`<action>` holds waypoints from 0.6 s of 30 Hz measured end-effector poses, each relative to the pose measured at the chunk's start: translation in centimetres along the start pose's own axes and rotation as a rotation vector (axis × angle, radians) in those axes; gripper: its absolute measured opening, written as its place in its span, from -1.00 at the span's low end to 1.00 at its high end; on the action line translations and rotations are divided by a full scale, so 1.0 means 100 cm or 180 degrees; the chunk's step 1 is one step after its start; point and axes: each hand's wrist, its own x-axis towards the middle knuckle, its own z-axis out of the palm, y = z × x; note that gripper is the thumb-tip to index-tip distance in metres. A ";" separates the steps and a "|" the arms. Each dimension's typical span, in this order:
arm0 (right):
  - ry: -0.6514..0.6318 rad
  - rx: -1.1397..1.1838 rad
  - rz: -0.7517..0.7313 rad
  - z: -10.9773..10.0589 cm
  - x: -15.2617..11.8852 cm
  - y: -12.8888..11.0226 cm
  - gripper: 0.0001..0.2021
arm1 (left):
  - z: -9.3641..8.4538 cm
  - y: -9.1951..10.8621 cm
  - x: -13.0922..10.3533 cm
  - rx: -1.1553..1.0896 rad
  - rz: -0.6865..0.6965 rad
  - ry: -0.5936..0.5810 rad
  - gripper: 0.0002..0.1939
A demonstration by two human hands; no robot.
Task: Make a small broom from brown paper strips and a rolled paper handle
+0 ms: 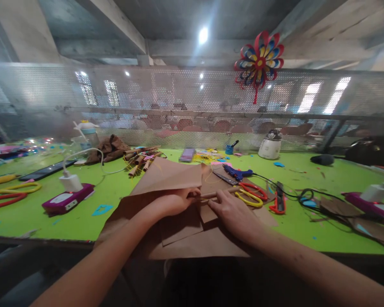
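Both hands work low over sheets of brown kraft paper (pixel 182 245) at the table's front edge. A thin brown paper roll (pixel 208 196) runs between them. My left hand (pixel 182 200) is closed with its fingertips at the roll's left end, partly under a raised flap of paper. My right hand (pixel 228 211) pinches the roll farther right, fingers bent over it. Just beyond the right hand lie scissors with red and yellow handles (pixel 249 198), and past them a blue glue gun (pixel 238 172). An orange utility knife (pixel 279 199) lies to the right.
A purple power strip (pixel 68 199) with a white charger sits left, another power strip (pixel 371 204) right. A black cable (pixel 291 189) crosses the right side. Several paper rolls (pixel 141 160) lie behind the sheets. A white flask (pixel 269 145) and a perforated metal screen (pixel 185 98) stand behind.
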 end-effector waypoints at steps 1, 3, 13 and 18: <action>-0.0079 0.0049 0.0069 0.000 0.001 0.001 -0.81 | 0.000 0.001 0.000 0.0100 0.0000 -0.0009 -0.72; -0.0259 0.0204 0.0137 -0.002 0.000 0.001 -0.75 | -0.001 0.003 -0.002 0.0208 0.0075 0.0050 -0.72; -0.0511 0.0606 -0.0187 -0.017 -0.025 0.001 -0.84 | 0.011 0.001 -0.015 0.0186 0.0393 0.0184 -0.74; -0.0194 0.0548 -0.0511 -0.001 -0.019 0.003 -0.85 | 0.016 -0.006 -0.016 0.0214 0.0585 0.0310 -0.76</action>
